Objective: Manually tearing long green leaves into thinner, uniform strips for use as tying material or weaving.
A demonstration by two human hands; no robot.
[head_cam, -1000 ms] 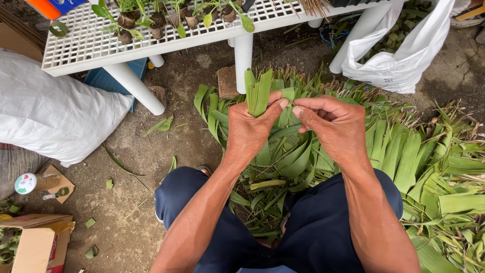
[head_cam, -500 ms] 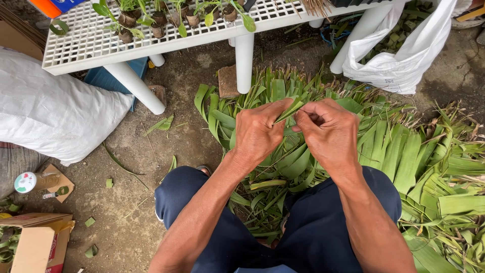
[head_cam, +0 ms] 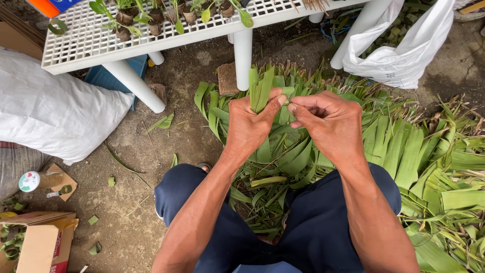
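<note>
Left hand (head_cam: pixel 252 126) gripping leaf strips (head_cam: pixel 260 88), cardboard box (head_cam: pixel 35 242) holding green coils (head_cam: pixel 11 237)

White sack (head_cam: pixel 55 119), perforated table (head_cam: pixel 86 43)

A single view is provided, taken from a camera worn on the head and directed steeply downward. The left hand (head_cam: pixel 252 124) and right hand (head_cam: pixel 328 121) are framed close, near the centre, with forearms and knees entering from the lower edge. The ground is seen from above, and the white grid table (head_cam: pixel 91 40) is cut by the upper edge. No second view is supplied.
</note>
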